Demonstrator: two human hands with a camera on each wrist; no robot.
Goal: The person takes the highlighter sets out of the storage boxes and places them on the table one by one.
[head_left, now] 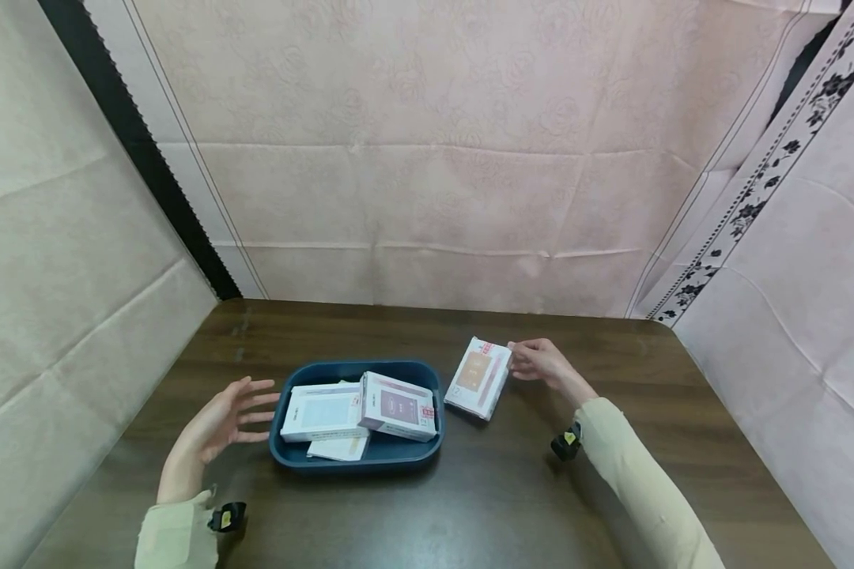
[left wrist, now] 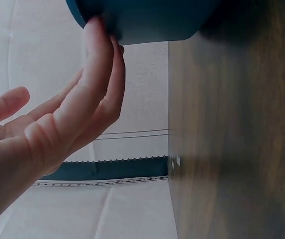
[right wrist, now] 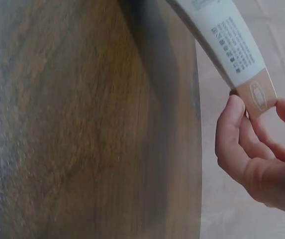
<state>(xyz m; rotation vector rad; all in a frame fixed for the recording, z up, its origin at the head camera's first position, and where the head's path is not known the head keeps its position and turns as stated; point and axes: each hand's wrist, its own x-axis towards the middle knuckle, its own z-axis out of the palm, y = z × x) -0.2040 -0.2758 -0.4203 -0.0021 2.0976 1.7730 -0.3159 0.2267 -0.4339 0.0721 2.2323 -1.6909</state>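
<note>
In the head view my right hand (head_left: 543,365) pinches a small white box (head_left: 478,378) by its far right corner, just right of a dark blue tray (head_left: 356,466). The box's face carries an orange-brown panel and red print. In the right wrist view, thumb and fingers grip the brown end of that box (right wrist: 237,55), which is tilted above the table. My left hand (head_left: 221,417) has its fingers spread, fingertips at the tray's left wall. Inside the tray lie a light-blue-panelled box (head_left: 323,412), a purple-panelled box (head_left: 398,407) leaning over its edge, and a partly hidden white box (head_left: 338,449) underneath.
The tray stands on a brown wooden table (head_left: 484,506). Pale cloth (head_left: 427,197) hangs behind the table, with more cloth at the left and right sides. Each wrist wears a small black camera (head_left: 566,441).
</note>
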